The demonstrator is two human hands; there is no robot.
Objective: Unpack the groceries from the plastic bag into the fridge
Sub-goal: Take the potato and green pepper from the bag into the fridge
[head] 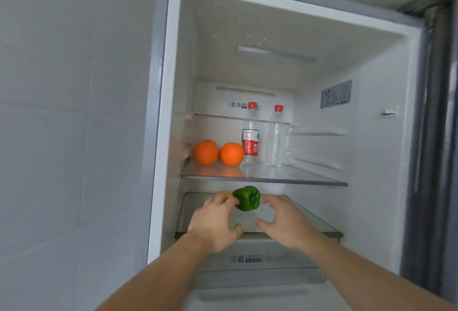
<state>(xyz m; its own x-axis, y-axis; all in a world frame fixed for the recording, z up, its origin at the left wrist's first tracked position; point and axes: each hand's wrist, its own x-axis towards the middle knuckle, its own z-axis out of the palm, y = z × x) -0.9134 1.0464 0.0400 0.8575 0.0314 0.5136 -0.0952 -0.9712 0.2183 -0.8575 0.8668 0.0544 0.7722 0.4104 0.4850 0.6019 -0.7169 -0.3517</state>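
1. Far left: plain grey-white wall (62, 112), smooth and matte. It sits flush against the fridge (173, 63) side.
2. Fridge door is open, interior white moulded plastic with ribbed shelf rails on the right wall.
3. Upper glass shelf (309, 178), left side: two oranges (206, 152), round and dimpled, just beside each other.
4. Same shelf, right of the oranges: two clear plastic water bottles (250, 137) with red caps, both upright. The left one carries a red-and-white label; the right one is bare with a ribbed body.
5. Left hand (214, 224) reaches in over the lower glass shelf (319, 224), fingers loosely curled, fingertips touching the left side of the green bell pepper (247, 198). Firm grip or mere contact: cannot tell.
6. A bit of something yellow shows just behind the left hand's fingers; mostly hidden, cannot identify.
7. Green bell pepper: glossy, lobed, lying on its side on the lower glass shelf, stem towards the camera, directly under the upper shelf edge.
8. Right hand (285, 221): released, fingers spread and relaxed, just beside the pepper on its right, holding nothing.
9. Below the hands: grey drawer front (260, 258) with printed lettering.
10. Far right: dark glossy door edge (436, 137).
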